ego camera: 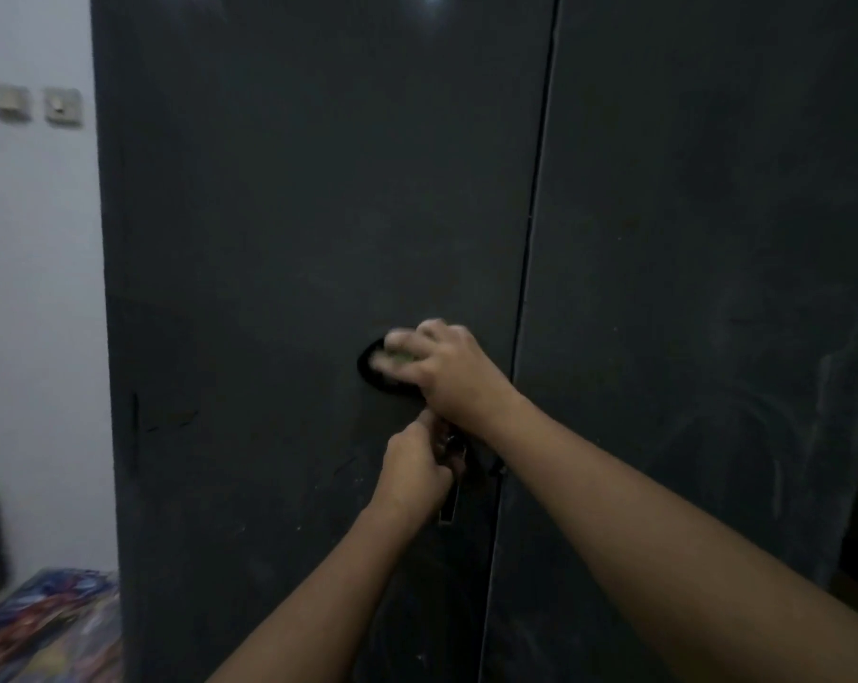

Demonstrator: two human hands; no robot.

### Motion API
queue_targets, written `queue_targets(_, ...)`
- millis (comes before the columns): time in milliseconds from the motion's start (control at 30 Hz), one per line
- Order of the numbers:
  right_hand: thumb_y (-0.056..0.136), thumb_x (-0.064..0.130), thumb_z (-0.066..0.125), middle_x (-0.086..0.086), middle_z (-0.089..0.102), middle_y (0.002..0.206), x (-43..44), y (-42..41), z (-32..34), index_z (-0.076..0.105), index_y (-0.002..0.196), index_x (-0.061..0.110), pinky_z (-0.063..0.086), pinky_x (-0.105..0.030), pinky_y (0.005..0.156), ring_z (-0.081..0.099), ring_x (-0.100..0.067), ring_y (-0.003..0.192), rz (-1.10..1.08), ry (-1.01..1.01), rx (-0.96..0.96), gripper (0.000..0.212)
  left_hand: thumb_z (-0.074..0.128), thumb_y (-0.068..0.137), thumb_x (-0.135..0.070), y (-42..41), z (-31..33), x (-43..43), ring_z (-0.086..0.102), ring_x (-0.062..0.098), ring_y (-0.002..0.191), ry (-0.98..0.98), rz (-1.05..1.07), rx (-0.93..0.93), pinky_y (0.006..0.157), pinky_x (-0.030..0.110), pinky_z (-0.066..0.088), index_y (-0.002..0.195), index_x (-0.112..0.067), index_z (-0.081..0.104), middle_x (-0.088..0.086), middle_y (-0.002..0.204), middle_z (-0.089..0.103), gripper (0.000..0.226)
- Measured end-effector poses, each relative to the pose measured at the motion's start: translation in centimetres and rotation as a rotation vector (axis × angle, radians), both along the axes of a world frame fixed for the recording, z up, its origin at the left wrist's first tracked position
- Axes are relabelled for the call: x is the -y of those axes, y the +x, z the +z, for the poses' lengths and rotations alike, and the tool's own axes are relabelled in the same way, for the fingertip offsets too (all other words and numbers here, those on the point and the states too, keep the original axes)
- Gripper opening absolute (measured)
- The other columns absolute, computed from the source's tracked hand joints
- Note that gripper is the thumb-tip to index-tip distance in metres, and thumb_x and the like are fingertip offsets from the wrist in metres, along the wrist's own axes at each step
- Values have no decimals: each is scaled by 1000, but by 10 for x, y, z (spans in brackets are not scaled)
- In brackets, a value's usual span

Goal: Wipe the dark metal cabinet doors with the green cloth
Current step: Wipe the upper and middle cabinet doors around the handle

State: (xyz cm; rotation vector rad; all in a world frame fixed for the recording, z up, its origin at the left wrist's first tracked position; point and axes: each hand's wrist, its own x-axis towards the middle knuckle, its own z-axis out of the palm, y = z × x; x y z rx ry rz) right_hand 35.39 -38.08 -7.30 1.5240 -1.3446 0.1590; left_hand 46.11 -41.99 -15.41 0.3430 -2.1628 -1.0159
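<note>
Green cloth (401,359) sits bunched under the right hand's (446,367) clenched fingers (392,343), scrubbing the door (293,214); below them, left hand (417,465) grips the handle (450,485), steadying it.

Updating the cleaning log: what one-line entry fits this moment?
right hand: presses green cloth on left dark metal cabinet door | left hand: at metal door handle | doors: shut

The green cloth (401,359) shows only as a blurred patch under the right hand (446,367); the door handle (454,478), at six o'clock, sits mostly behind the left hand (417,468).
</note>
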Motion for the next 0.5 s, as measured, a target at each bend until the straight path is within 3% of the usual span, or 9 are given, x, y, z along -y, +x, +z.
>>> queue_targets(67, 78, 14, 77, 4, 63, 124, -5, -5, 8, 69, 120, 36, 51, -43, 72, 60, -28, 99, -7, 180, -131, 48, 61, 84, 7, 4, -1, -2, 63, 1, 85, 42, -30, -19, 79, 22, 56, 133, -24, 52, -14, 92, 63, 59)
queue_targets(133, 85, 18, 68, 3, 65, 121, -12, -16, 28, 72, 114, 38, 51, -42, 70, 62, -28, 98, -7, 188, -213, 36, 59, 84, 8, 5, -2, -4, 62, 3, 83, 55, -38, -43, 81, 26, 57, 128, -27, 53, -15, 89, 61, 56)
queue_targets(233, 91, 16, 58, 3, 69, 116, -38, -38, 45, 74, 112, 34, 51, -38, 67, 61, -27, 90, 7, -115, -79, 32, 61, 81, 5, 3, -6, -2, 65, 19, 83, 27, -30, -56, 75, 36, 57, 91, -31, 49, 0, 85, 65, 39)
queue_targets(300, 91, 13, 55, 1, 67, 117, -55, -49, 32, 72, 117, 30, 50, -39, 66, 58, -28, 90, -32, -234, -40, 36, 61, 81, 5, 2, -8, -1, 64, 23, 79, 12, -17, -50, 69, 35, 55, 81, -32, 45, 8, 82, 65, 40)
queue_targets(400, 89, 16, 55, 1, 63, 124, -75, -61, -1, 67, 125, 31, 48, -41, 72, 54, -26, 98, -75, -82, -102, 41, 59, 82, 6, 1, -10, -2, 58, 14, 69, -4, 5, -72, 62, 27, 50, 77, -39, 43, 6, 79, 65, 47)
queue_targets(500, 81, 16, 68, 5, 60, 127, -92, -72, -17, 64, 128, 35, 48, -43, 78, 50, -24, 104, -134, 119, -190, 50, 57, 81, 7, 1, -10, -5, 54, 11, 66, -10, -8, -93, 60, 30, 50, 81, -33, 44, 4, 74, 61, 42)
